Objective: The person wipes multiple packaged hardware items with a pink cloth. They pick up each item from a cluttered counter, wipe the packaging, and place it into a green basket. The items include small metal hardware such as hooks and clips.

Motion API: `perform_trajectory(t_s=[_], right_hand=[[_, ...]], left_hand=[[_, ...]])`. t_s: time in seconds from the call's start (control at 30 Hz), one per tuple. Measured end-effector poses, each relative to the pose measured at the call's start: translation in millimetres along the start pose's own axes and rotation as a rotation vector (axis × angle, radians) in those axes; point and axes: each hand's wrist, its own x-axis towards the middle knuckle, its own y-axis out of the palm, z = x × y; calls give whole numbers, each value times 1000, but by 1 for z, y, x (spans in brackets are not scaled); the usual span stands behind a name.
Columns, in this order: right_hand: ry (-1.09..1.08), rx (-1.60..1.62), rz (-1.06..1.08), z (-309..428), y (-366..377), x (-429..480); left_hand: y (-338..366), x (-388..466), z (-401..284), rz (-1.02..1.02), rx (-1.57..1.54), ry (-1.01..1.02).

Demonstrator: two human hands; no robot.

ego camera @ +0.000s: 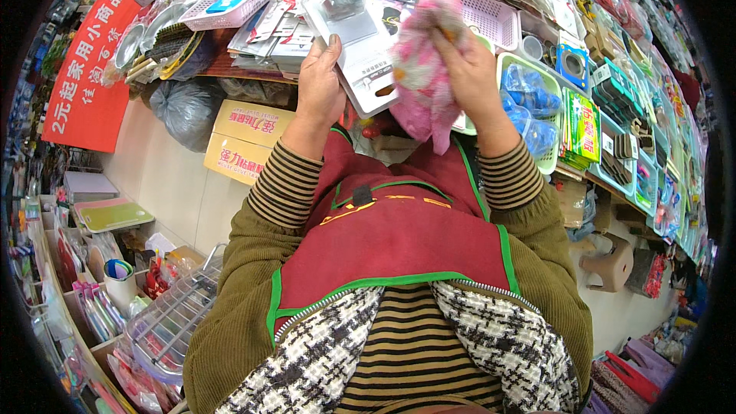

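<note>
My left hand (322,83) holds a clear plastic blister pack (359,57) with a printed card by its left edge, thumb on top. Dark items show through its far end; the near part has a cut-out hanging hole. A crumpled pink cloth (426,77) with white and orange patches is gripped in my right hand (471,72), close beside the pack's right side. Both hands are raised over the near edge of a goods-covered table, in front of my red apron.
Pink baskets (227,8) stand on the table. A green basket (552,155) holds blue bagged items, beside green packets (582,129). Below are a grey plastic bag (187,112), a yellow carton (241,141), a wire basket (172,319) and a beige stool (612,261).
</note>
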Motion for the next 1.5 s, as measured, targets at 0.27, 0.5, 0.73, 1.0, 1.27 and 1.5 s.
perform_trajectory(t_s=[0.27, 0.5, 0.73, 1.0, 1.27, 1.5], right_hand=[[-378, -737, 38, 14, 74, -36], [287, -681, -97, -47, 9, -43], [-250, -526, -96, -1, 35, -41], [-237, -789, 48, -15, 54, -51], [502, 366, -98, -25, 21, -45], [385, 294, -194, -12, 63, -50]], left_hand=[[2, 0, 9, -166, -171, -92], [-13, 7, -5, -225, -133, 31], [-2, 17, 10, -412, -160, 64], [-2, 10, 10, -439, -23, 90], [-16, 14, 0, -409, -111, 69], [-6, 4, 13, -387, -123, 69]])
